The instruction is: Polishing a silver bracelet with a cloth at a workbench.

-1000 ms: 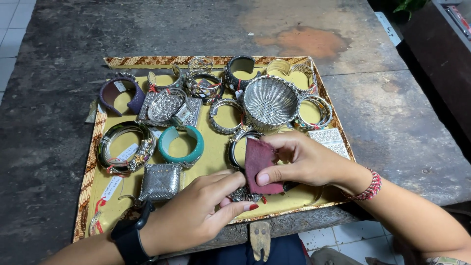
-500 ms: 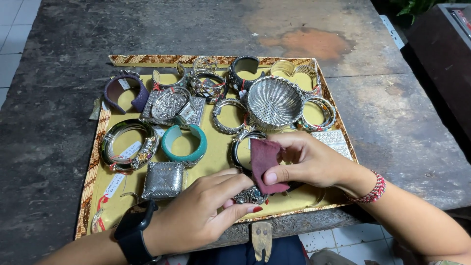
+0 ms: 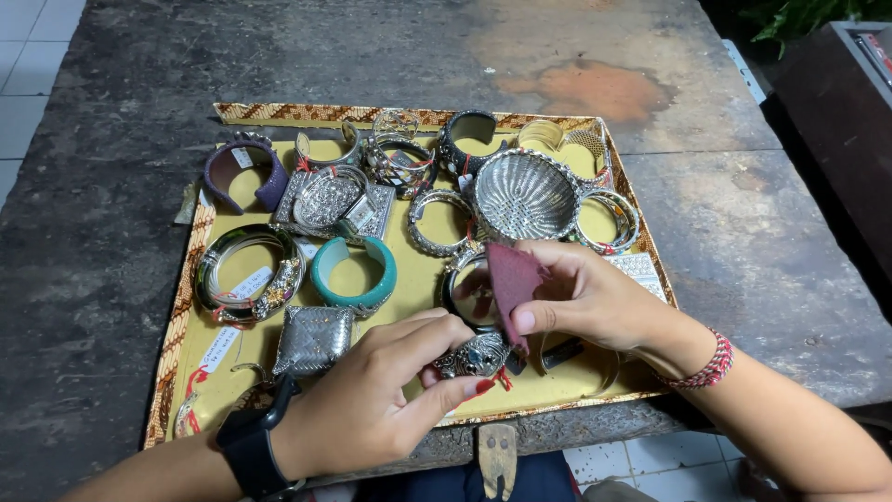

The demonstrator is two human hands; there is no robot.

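My left hand (image 3: 372, 400) pinches an ornate silver bangle (image 3: 474, 355) with a blue stone at the front of a yellow tray (image 3: 423, 279). A black watch sits on that wrist. My right hand (image 3: 585, 297) holds a dark red cloth (image 3: 511, 279) against the upper part of the bangle. A red beaded bracelet circles my right wrist. Both hands hover over the tray's front right area, hiding part of the bangle.
The tray lies on a dark stone table (image 3: 111, 279) and holds several bangles: a teal cuff (image 3: 353, 271), a purple cuff (image 3: 246, 174), a silver woven bowl (image 3: 525, 195), a small silver mesh purse (image 3: 314, 339). A dark cabinet (image 3: 836, 121) stands at right.
The right hand has drawn the red cloth slightly up along the bangle. The left hand has kept its pinch on the bangle, shifting a little.
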